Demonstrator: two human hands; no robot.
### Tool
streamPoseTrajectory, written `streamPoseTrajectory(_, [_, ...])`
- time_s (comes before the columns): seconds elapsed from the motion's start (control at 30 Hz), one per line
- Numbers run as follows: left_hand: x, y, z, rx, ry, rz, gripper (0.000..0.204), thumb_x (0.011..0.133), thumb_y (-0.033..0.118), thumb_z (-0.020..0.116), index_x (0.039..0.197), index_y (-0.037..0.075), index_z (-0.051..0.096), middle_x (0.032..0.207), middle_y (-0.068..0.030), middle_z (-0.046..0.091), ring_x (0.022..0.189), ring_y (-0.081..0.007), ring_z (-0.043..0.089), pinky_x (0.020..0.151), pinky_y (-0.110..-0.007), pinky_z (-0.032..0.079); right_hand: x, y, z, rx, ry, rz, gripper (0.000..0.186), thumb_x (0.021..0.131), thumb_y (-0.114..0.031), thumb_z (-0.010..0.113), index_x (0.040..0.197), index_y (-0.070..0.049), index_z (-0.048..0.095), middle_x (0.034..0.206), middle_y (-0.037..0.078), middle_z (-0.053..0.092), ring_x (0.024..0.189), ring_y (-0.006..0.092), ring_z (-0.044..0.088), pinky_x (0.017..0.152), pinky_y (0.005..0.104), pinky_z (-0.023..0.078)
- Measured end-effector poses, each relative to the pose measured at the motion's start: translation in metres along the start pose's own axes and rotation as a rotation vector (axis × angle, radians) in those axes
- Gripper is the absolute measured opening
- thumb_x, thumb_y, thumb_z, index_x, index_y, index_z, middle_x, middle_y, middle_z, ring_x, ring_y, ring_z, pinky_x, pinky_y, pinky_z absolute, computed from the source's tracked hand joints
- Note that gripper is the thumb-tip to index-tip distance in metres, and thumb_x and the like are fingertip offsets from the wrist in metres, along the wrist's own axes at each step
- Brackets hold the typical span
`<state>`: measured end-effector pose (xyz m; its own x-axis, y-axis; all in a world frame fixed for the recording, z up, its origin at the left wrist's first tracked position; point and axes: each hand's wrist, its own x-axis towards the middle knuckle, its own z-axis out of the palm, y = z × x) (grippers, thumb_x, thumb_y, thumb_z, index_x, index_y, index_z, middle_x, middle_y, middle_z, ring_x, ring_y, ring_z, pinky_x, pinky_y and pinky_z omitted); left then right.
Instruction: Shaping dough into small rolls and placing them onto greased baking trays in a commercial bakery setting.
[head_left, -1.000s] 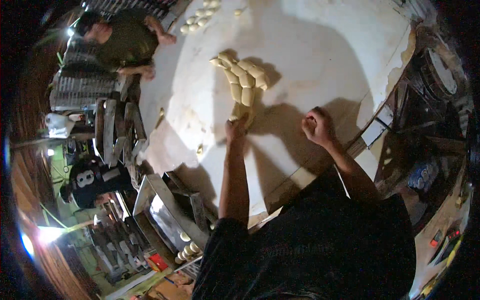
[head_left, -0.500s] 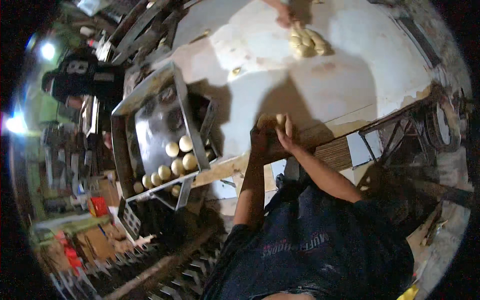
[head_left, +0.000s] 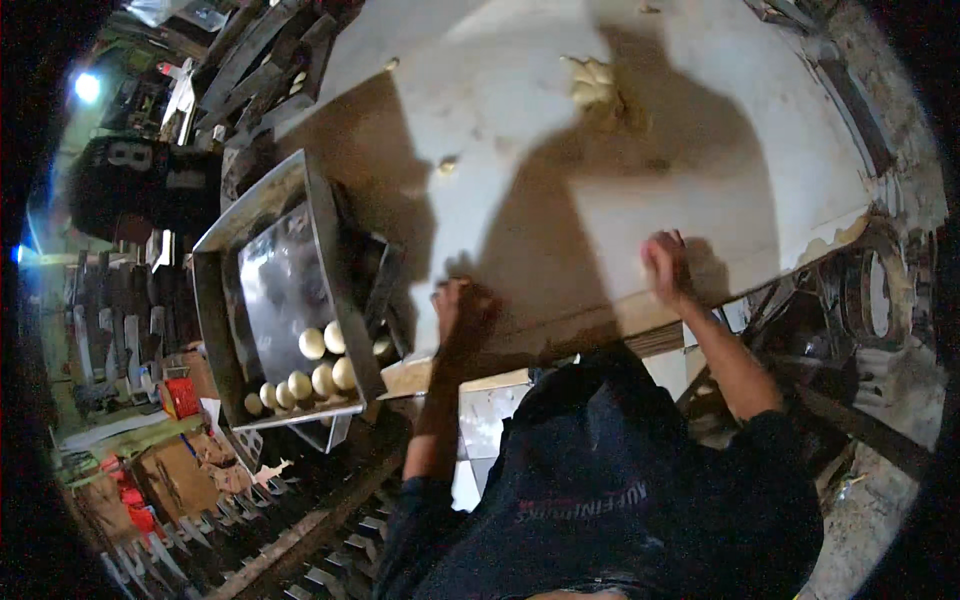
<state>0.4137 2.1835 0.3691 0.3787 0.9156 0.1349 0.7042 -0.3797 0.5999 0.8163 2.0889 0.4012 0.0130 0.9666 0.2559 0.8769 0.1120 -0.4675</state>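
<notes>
smooth pale dough balls (head_left: 323, 380) gathered at near end of tray (head_left: 322, 230); lumpy dough cluster (head_left: 592, 84) on table (head_left: 500, 110)

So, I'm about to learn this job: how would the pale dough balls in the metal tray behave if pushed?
The dough balls would probably roll, being rounded, though the high-sided tray should likely keep them from straying far. They may dent fairly easily, judging by their smooth, doughy look.
</notes>
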Motion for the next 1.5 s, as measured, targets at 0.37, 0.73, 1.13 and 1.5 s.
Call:
streamPoseTrajectory(0.37, [0.064,0.046,0.104,0.416,-0.206,-0.177,0.026,0.086,0.026,0.055,0.098,0.004,0.058,0.097,-0.017,0.057,0.097,-0.0369,0.05,0.091,-0.045,0.038,0.072,-0.069,0.03,0.016,-0.544,-0.079,0.027,0.075,-0.011,0.06,0.097,0.004,0.054,0.102,0.026,0.051,0.101,0.0386,0.05,0.103,0.0517,0.031])
streamPoseTrajectory(0.73, [0.157,0.07,0.056,-0.073,0.281,-0.016,0.018,0.079,0.014,0.061,0.095,0.006,0.064,0.089,-0.0106,0.065,0.083,-0.0278,0.06,0.081,-0.038,0.045,0.128,-0.022,0.041,-0.127,-0.027,-0.227,0.028,0.078,-0.008,0.055,0.101,0.007,0.053,0.102,0.026,0.056,0.106,0.0461,0.048,0.103,0.0553,0.032])
streamPoseTrajectory(1.13, [0.164,0.025,0.018,0.285,0.297,0.109,0.035,0.075,0.035,0.064,0.089,0.004,0.063,0.084,-0.0163,0.063,0.083,-0.0324,0.06,0.087,-0.05,0.045,0.171,0.001,0.029,-0.019,0.149,-0.184,0.012,0.074,-0.004,0.056,0.081,0.001,0.047,0.082,0.018,0.047,0.084,0.039,0.047,0.082,0.0506,0.039])
streamPoseTrajectory(1.5, [0.051,0.06,-0.007,-0.617,-0.247,-0.112,0.049,0.085,0.015,0.057,0.13,0.004,0.041,0.111,-0.0185,0.055,0.107,-0.0295,0.053,0.09,-0.042,0.043,0.094,-0.081,0.046,0.478,0.136,0.262,0.013,0.091,-0.013,0.051,0.088,-0.002,0.056,0.083,0.012,0.056,0.076,0.0246,0.053,0.07,0.0387,0.042])
